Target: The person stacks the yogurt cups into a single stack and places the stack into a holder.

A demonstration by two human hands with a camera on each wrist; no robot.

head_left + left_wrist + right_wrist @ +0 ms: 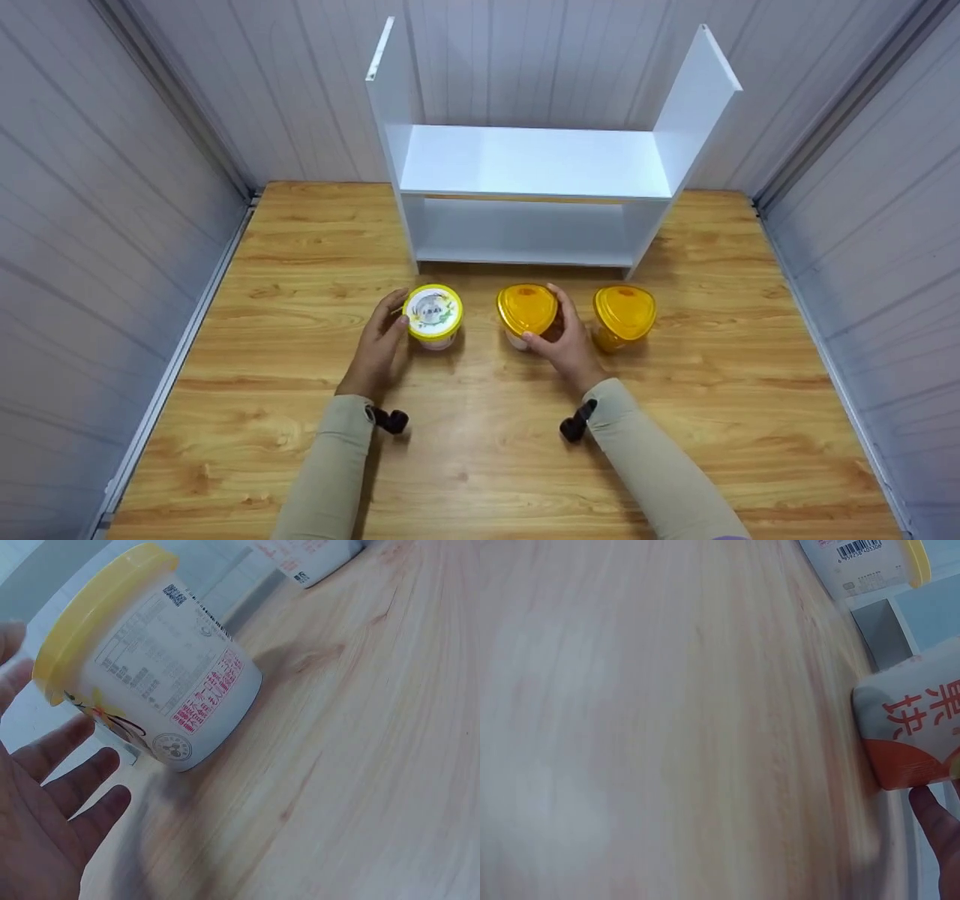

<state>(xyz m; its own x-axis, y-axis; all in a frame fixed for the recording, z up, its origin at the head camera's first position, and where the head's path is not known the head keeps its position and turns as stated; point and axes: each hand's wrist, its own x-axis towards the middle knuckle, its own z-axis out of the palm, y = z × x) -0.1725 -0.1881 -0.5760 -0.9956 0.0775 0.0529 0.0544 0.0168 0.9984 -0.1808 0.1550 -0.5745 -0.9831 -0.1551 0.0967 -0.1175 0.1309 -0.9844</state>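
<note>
Left hand [379,346] open, fingers spread beside round yellow-lidded tub [433,315], near-left of white shelf [534,161]; close fingers evenly round wall below lid before lifting. Right hand [568,341] curled round middle orange-lidded tub [527,312], thumb on near side; keep it upright, clear of right orange-lidded tub [624,315] just beside. All three on wooden table [480,450]
</note>
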